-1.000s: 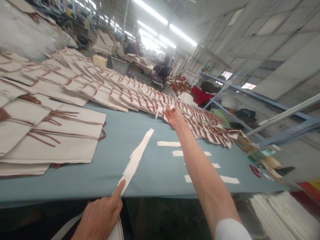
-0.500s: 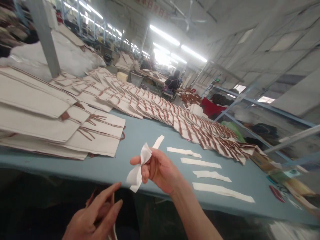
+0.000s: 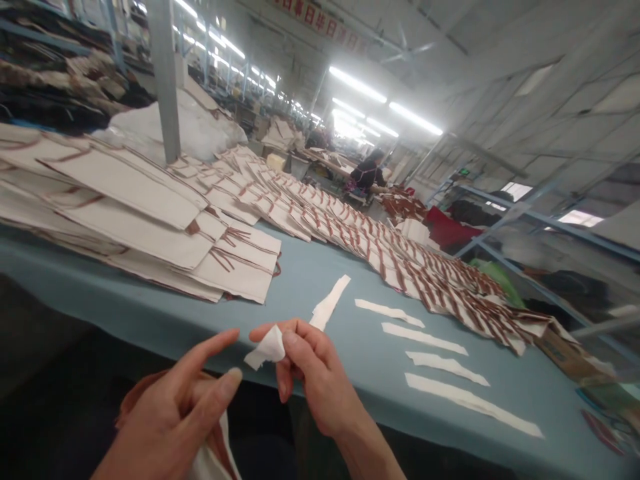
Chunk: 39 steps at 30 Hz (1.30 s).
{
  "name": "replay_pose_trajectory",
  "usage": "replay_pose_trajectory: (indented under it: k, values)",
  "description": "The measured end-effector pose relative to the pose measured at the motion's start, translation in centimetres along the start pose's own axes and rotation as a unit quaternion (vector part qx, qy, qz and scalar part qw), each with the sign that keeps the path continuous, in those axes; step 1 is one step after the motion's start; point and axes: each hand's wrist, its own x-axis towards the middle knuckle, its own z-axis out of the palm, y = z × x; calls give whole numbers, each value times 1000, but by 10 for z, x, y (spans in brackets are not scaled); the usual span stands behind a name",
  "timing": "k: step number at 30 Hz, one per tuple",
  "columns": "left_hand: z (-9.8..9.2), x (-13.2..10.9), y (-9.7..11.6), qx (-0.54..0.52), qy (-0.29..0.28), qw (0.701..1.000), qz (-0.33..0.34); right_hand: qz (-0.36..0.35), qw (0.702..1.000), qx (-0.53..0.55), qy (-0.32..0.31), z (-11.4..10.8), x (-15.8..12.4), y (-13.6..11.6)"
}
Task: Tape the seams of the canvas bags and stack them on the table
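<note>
Between the thumb and fingers of my right hand (image 3: 313, 367) is a small white cloth strip (image 3: 267, 348), folded over, its loose end pointing left. My left hand (image 3: 175, 400) is just left of it, thumb and forefinger apart. Its other fingers are curled around a cream fabric piece with brown trim (image 3: 220, 443), mostly hidden under the hand. The left fingertips are close to the strip but apart from it. Beyond my right hand a white strip (image 3: 332, 301) lies slanted on the blue table (image 3: 300, 267). Several more white strips (image 3: 425, 338) lie in a row to the right.
Stacked cream panels with brown trim (image 3: 140, 227) cover the table's left side. A long overlapping row of brown-striped cream pieces (image 3: 370, 247) runs along the back. Scissors-like tools (image 3: 603, 430) lie at the right end. A person (image 3: 367, 175) sits farther off; a grey post (image 3: 167, 87) stands left.
My right hand has drawn nearer to my left hand and turned, and the strip now shows shorter and folded. My left hand has risen slightly, with more trimmed fabric showing. The view has shifted left.
</note>
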Motion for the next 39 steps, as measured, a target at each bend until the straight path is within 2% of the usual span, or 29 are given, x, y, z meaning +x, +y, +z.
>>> replay_pose_trajectory:
  k: [1,3,7,10,15,21,25,29,31,34,36,39]
  values:
    - [0,5,6,-18,-50,998,-22,-6,1000,-15,-4,2,-2,-1]
    - [4,12,15,-33,-85,996,-15,-14,999,-30,-8,6,-5,-1]
    - [13,13,18,-26,-71,995,66,-16,999,-27,6,12,-6,7]
    - [10,9,11,-14,-85,992,94,12,1000,-4,2,11,-6,19]
    - [-1,3,-3,10,-197,979,52,62,991,117,32,0,0,19]
    - [14,4,-15,-41,-236,971,11,73,981,176,24,-13,8,-1]
    - [19,4,-13,-92,-278,956,-11,90,967,235,48,-12,10,-1]
    - [17,-2,-2,-147,-333,931,-42,98,945,300,89,-9,10,-3]
    - [19,-4,3,-156,-330,930,-40,98,939,318,86,-6,11,-6]
    - [26,-2,2,-151,-283,947,-18,90,934,335,83,1,14,-12]
    - [32,1,-4,-152,-267,952,-8,84,931,344,93,8,17,-17]
    - [41,5,-16,-149,-276,949,-9,80,925,354,111,19,23,-24]
